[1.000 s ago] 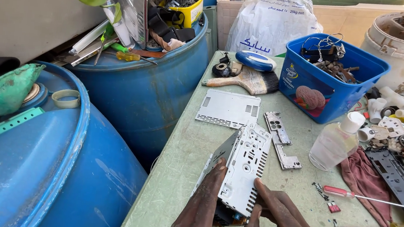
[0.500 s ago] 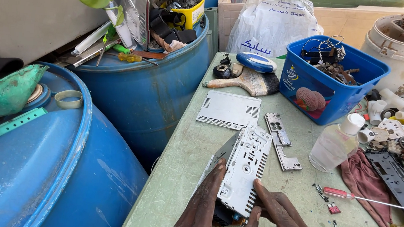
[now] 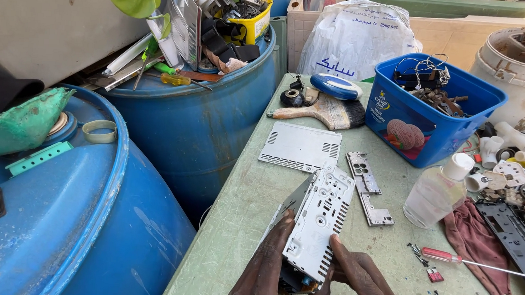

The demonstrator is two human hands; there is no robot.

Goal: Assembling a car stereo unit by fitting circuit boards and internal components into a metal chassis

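Note:
A silver perforated metal chassis of a car stereo (image 3: pixel 318 225) stands tilted on the pale green table (image 3: pixel 251 203) at the bottom centre. My left hand (image 3: pixel 264 277) grips its left side, thumb up on the edge. My right hand (image 3: pixel 367 289) holds its lower right corner, fingers pressed against the perforated cover. A flat vented metal plate (image 3: pixel 301 147) and a narrow metal bracket (image 3: pixel 368 187) lie just beyond the chassis.
A red-handled screwdriver (image 3: pixel 480 263) and other screwdrivers lie at right, by a maroon rag (image 3: pixel 475 239) and a clear bottle (image 3: pixel 437 189). A blue tub (image 3: pixel 427 111) of parts, a paintbrush (image 3: pixel 322 111) and a white sack (image 3: pixel 354 38) stand behind. Blue drums (image 3: pixel 67 212) crowd the left.

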